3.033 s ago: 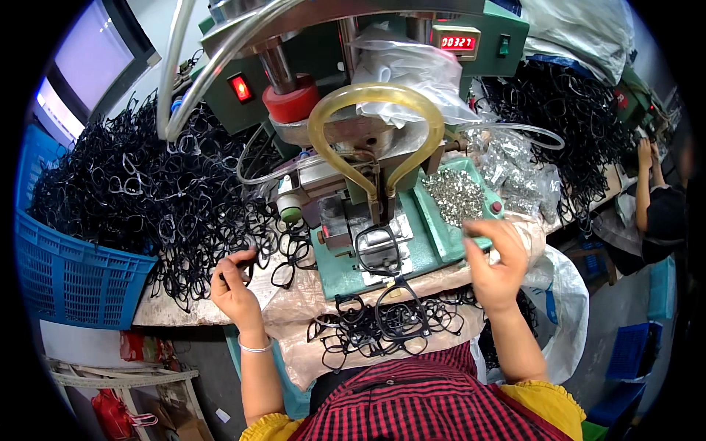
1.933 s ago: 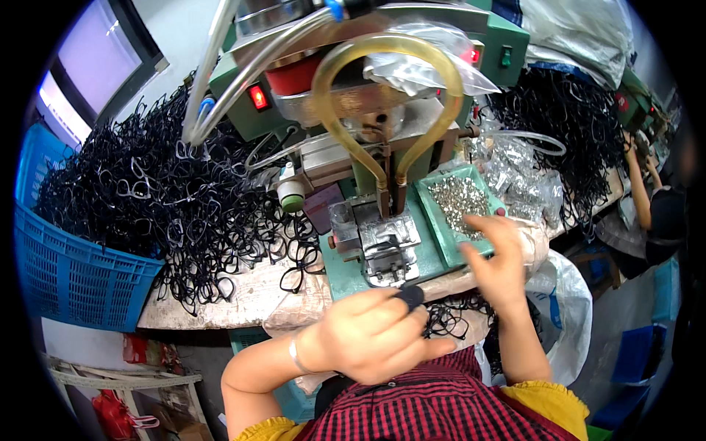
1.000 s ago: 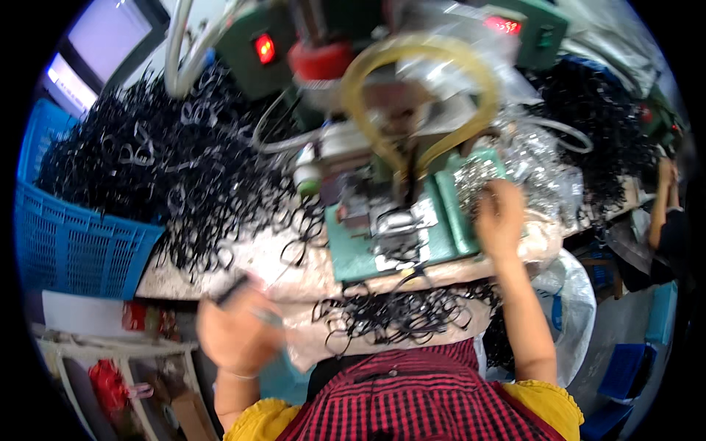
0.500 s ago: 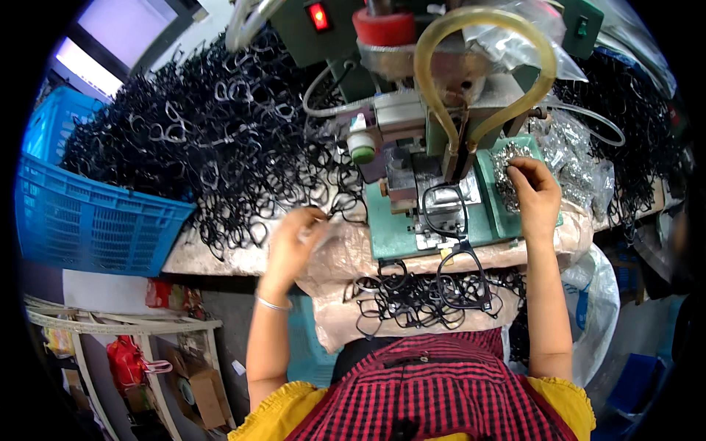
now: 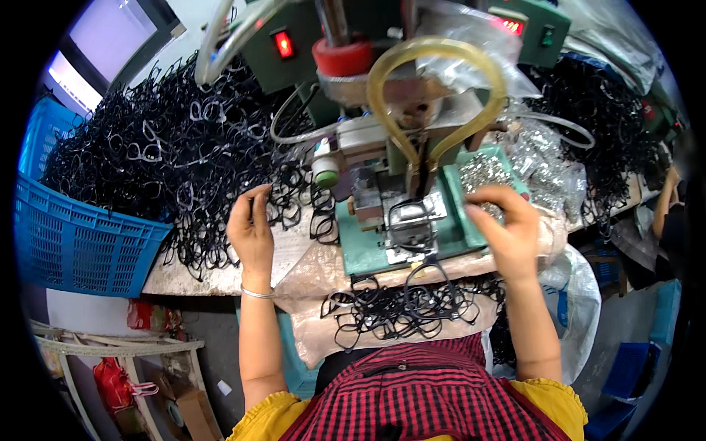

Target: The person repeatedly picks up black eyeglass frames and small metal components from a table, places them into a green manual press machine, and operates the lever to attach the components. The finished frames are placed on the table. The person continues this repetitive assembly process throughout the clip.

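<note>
My left hand (image 5: pixel 251 234) is raised over the table at the near edge of a big heap of black glasses frames (image 5: pixel 213 176). Its forefinger and thumb are apart, and I see nothing in them. Over the near end of a green tray of small shiny metal parts (image 5: pixel 482 173) is my right hand (image 5: pixel 511 228). A gap shows between its thumb and curved forefinger, with nothing visible there. Between my hands, one black glasses frame (image 5: pixel 430 289) lies with one rim on the metal jig (image 5: pixel 401 256) of a green bench machine and its other rim toward me.
A looped yellowish hose (image 5: pixel 379 77) arches above the jig. Several glasses frames (image 5: pixel 368 312) lie on the covered ledge before me. A blue crate (image 5: pixel 81 235) stands at left. Bagged metal parts (image 5: pixel 548 169) lie beyond the tray. Another person's arm (image 5: pixel 665 198) shows far right.
My right hand has drawn back from the metal parts toward me, and its fingertips have parted. My left hand has moved left, away from the machine. The whole view has shifted slightly.
</note>
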